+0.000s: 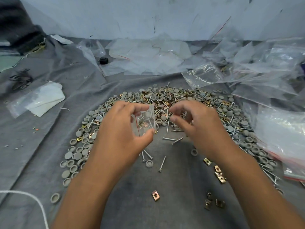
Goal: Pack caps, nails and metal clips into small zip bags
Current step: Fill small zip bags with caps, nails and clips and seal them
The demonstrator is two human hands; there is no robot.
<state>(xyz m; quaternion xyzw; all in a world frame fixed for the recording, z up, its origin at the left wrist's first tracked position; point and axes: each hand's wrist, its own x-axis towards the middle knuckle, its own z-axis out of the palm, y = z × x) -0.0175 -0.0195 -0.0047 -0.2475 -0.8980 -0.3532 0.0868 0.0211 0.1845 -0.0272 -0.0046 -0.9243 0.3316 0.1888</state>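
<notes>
Left hand: I am seeing the left hand [120, 129] pinching a small clear plastic zip bag [145, 121] between curled fingers and thumb, above the cloth.
Bag contents: the bag is holding silver nails and a brassy clip; a red seal line is running down its left side.
Right hand: the right hand [198, 124] is hovering just beside the bag, fingers loosely curled; it is blurred, and I cannot tell whether it is holding anything.
Parts heap: round grey plastic caps [77, 154], silver metal nails [162, 163] and brass-coloured metal clips [218, 174] are lying in an arc on the grey cloth [41, 146] around both hands.
Spare bags: clear zip bags [264, 66] are piling up at the right.
</notes>
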